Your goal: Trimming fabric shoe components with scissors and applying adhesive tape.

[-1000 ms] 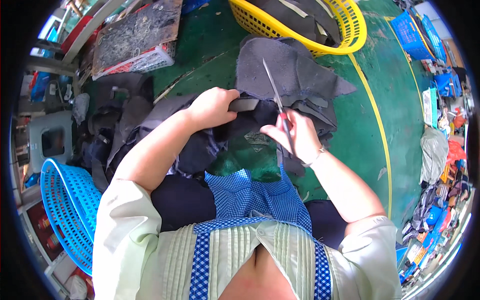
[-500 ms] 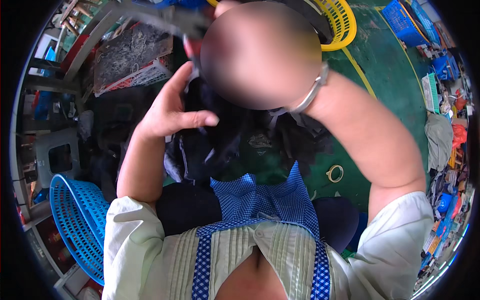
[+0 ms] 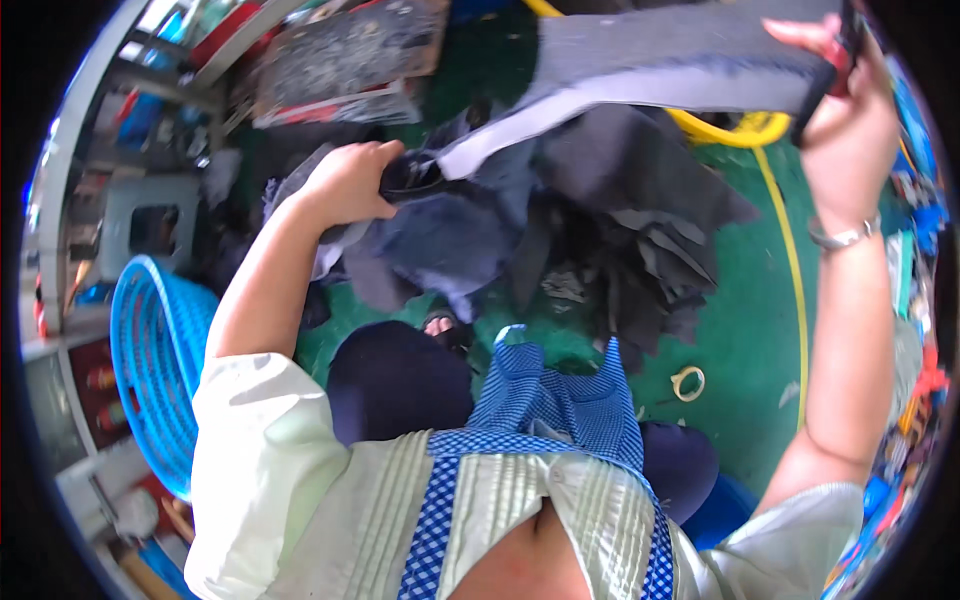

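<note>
At the far left, a blue basket (image 3: 160, 370) stands tilted on the green floor (image 3: 745, 300), near the left forearm. The left hand (image 3: 350, 185) has its grip closed, thumb and fingers, around the dark end of a long grey cloth piece (image 3: 660, 65). This piece is raised and stretched from the left hand across to the right hand, above a heap of dark fabric (image 3: 670, 245). Behind it, the rim of a yellow basket (image 3: 755, 130) is partly visible, and a pale ring (image 3: 688, 383) lies on the floor, nearer to the person. At the right, the right hand (image 3: 853, 125) has its grip clenched at the other end of the cloth, with a red and dark object (image 3: 840, 75), perhaps a scissors handle; I cannot tell exactly. The step in hand seems to be pulling one piece out straight; the next move calls for even tension and care about any blade.
</note>
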Demonstrator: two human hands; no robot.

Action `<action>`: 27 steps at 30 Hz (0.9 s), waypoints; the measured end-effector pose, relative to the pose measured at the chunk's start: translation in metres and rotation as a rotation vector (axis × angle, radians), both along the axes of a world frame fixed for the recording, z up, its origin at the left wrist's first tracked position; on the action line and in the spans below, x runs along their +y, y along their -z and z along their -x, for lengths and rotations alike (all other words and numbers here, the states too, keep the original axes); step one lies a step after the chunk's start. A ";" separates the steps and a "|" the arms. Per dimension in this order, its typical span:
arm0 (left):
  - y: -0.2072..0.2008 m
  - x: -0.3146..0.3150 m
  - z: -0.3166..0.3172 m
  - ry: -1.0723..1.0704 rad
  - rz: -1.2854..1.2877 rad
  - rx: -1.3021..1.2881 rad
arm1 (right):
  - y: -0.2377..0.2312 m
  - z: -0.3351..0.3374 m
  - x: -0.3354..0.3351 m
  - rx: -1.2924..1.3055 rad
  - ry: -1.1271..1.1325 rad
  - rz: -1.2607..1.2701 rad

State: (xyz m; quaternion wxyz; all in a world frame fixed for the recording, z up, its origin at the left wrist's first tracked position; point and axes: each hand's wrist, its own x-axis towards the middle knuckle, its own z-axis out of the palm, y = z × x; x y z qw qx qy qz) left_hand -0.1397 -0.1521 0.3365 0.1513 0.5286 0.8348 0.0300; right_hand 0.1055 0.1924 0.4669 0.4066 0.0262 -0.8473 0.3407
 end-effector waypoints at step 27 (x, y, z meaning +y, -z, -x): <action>-0.110 0.009 0.067 -0.069 -0.299 0.231 | -0.097 0.012 0.045 -0.105 0.208 -0.161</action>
